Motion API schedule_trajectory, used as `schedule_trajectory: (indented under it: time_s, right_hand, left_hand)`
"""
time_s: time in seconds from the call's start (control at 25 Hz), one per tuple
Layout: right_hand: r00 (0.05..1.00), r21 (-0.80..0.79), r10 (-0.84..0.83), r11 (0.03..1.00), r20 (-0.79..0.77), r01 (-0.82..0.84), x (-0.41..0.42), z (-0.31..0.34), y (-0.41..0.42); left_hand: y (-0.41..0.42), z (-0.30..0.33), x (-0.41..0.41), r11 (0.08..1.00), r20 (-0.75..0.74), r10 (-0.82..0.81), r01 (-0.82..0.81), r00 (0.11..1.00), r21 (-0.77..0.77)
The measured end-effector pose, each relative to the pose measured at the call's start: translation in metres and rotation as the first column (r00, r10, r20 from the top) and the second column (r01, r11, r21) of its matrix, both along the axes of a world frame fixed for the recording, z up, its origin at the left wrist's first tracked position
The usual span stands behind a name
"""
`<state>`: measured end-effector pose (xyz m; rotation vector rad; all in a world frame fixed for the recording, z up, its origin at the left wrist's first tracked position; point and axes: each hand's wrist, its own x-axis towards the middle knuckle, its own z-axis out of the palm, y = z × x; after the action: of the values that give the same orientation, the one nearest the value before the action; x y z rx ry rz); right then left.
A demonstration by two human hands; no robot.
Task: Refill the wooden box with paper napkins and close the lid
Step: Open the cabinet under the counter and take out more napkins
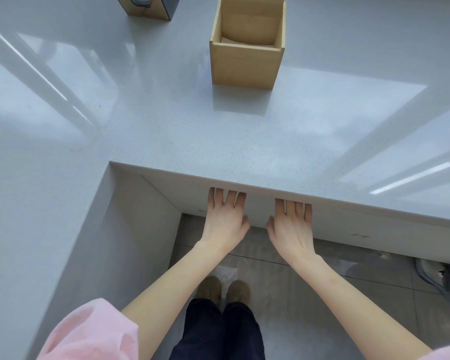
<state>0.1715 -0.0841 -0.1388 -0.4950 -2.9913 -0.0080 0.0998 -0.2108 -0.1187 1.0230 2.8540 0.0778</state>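
A light wooden box [246,64] stands open on the grey countertop [166,131], at the far centre. Pale paper napkins [247,32] lie low inside it. Its lid seems to stand up behind the opening, cut off by the frame's top edge. My left hand [225,219] and my right hand [291,224] hang flat below the counter's front edge, palms down, fingers spread, fingertips hidden under the edge. Both hold nothing and are well short of the box.
A second wooden holder [147,9] with a dark side stands at the far left, partly cut off. The counter wraps around in an L on my left. Below are tiled floor, my shoes [222,292] and a grey object [444,279] at the right.
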Motion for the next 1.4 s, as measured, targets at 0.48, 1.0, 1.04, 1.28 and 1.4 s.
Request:
schedule_trajectory:
  time_s: [0.48,1.0,1.04,1.28,1.4]
  right_hand:
    - [0.992,0.000,-0.013,1.000,-0.127,0.013,0.017,-0.012,-0.017]
    - [0.961,-0.115,0.019,0.992,-0.277,-0.053,0.078,-0.002,-0.075]
    - [0.959,-0.127,0.011,0.991,-0.283,-0.049,0.082,-0.001,-0.081]
    - [0.960,-0.211,-0.009,0.976,-0.281,-0.053,0.108,-0.002,-0.122]
    - [0.959,-0.308,0.042,0.942,-0.281,-0.132,0.121,-0.003,-0.144]
  left_hand:
    - [-0.006,0.000,0.015,0.985,0.027,0.097,-0.100,0.995,0.138]
    - [-0.059,0.020,0.055,0.997,0.099,0.016,-0.023,0.995,0.068]
    - [-0.066,0.021,0.059,0.999,0.139,0.009,-0.013,0.990,0.033]
    - [-0.104,0.024,0.077,0.999,0.130,-0.002,-0.002,0.992,0.033]
    - [-0.127,0.025,0.081,0.993,0.114,-0.011,-0.002,0.993,0.115]
